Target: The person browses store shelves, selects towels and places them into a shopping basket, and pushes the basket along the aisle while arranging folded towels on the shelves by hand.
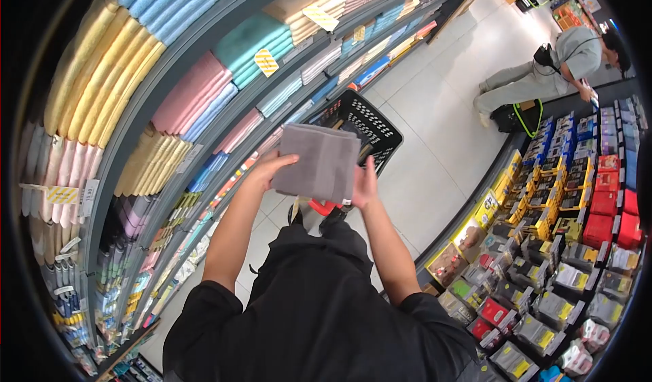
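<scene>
A folded grey towel [316,161] is held flat in front of my body, between both hands. My left hand [269,170] grips its left edge, the thumb lying on top and the fingers underneath. At the opposite edge, my right hand [365,184] holds the towel's lower right side, its fingers partly hidden behind the cloth. A small white tag shows at the towel's bottom right corner. Beyond and partly below the towel, a black shopping basket [375,132] stands on the floor; the towel covers part of it.
Shelves of folded towels [109,69] in several colours curve along my left. On the right, a rack [543,260] displays packaged goods. A person [574,52] stands farther up the aisle at that rack, near a black basket [517,117] with a green rim. Pale tiled floor [435,178] lies between.
</scene>
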